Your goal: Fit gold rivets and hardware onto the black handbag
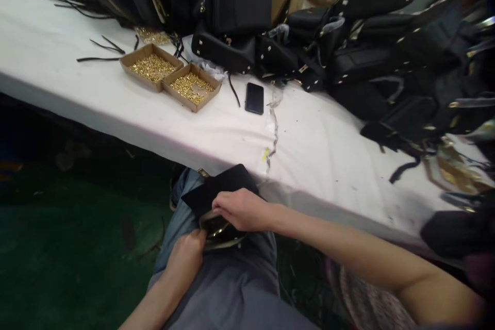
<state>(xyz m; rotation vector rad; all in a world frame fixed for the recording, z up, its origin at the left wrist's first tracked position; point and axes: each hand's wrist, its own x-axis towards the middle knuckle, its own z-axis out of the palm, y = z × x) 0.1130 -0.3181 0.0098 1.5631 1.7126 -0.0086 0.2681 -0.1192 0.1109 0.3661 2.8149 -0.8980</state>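
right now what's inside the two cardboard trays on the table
Both trays hold loose small gold metal pieces. They cover most of each tray floor, so anything beneath them is hidden.

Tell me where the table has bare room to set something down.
Free: the white table left of the two cardboard trays, and the front strip between the phone and the table edge. Crowded: the back and right, heaped with black bags.

Person, seated: grey-blue trousers (232,289) over both thighs, seam lines visible at the knee nearest the tabletop (116,98). Both forearms bare, no sleeves, watch or rings in view. Patterned pinkish fabric (371,304) shows below the right forearm, farther from the tabletop edge.
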